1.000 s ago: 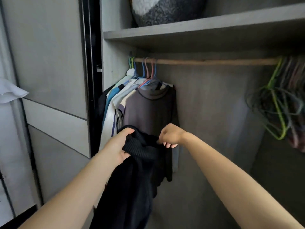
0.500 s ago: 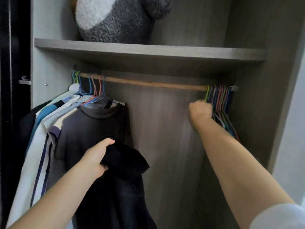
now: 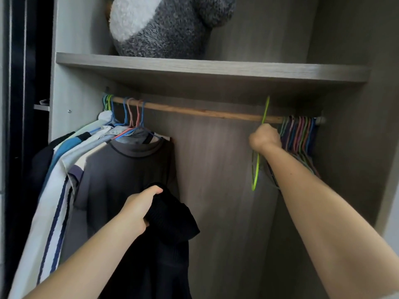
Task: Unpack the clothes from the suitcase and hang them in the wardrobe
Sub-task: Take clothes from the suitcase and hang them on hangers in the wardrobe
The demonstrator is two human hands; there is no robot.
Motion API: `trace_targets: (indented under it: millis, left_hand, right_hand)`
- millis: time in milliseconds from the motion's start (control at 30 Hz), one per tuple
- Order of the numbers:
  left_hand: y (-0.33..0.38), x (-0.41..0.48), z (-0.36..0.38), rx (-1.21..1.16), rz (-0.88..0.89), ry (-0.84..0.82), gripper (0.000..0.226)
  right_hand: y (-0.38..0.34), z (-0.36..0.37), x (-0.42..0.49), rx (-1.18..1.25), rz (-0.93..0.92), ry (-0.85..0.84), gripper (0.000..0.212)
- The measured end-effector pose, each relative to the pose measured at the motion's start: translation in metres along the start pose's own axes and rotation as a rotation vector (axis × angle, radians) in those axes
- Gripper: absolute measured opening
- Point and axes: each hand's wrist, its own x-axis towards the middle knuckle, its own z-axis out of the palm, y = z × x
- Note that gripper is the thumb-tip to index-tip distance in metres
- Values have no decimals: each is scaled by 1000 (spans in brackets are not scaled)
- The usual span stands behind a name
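The wardrobe [image 3: 71, 83] is divided by a shelf [image 3: 216, 70]. A grey-and-white plush item [image 3: 164, 26] is stored in the upper compartment, at upper centre of the frame.

In the lower compartment, a row of garments is hung at the left end of the rail [image 3: 194, 112], with a grey shirt [image 3: 129, 169] foremost.

At lower centre-left, the left grip [image 3: 138, 210] is closed round a bunched black garment [image 3: 172, 219], which is held in front of the grey shirt and is not yet on a hanger.

At centre right, the right grip [image 3: 264, 137] is clenched on a green hanger [image 3: 257, 169], whose hook is raised above rail level. A bundle of empty hangers [image 3: 300, 134] is hung at the right end of the rail, just beside the right grip.
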Motion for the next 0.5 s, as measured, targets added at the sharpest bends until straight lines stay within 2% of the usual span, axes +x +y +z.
trace_targets:
  millis: [167,233,300,400,500]
  left_hand:
    - [-4,-4,-28,-5,-5,70,32]
    - [-6,-5,-44,1,-18,101,34]
    - [-9,-7,-62,17,-24,141,32]
    - [-10,-15,-85,60,-29,173,31]
    - [-10,-28,-109,113,-45,210,30]
  right_hand:
    - [14,47,-34,358,-6,82,22]
    - [26,79,-57,467,-13,37,35]
    - [36,109,-75,611,100,-131,45]
    - [40,138,-93,840,383,-362,46]
    - [25,146,-127,994,382,-632,38]
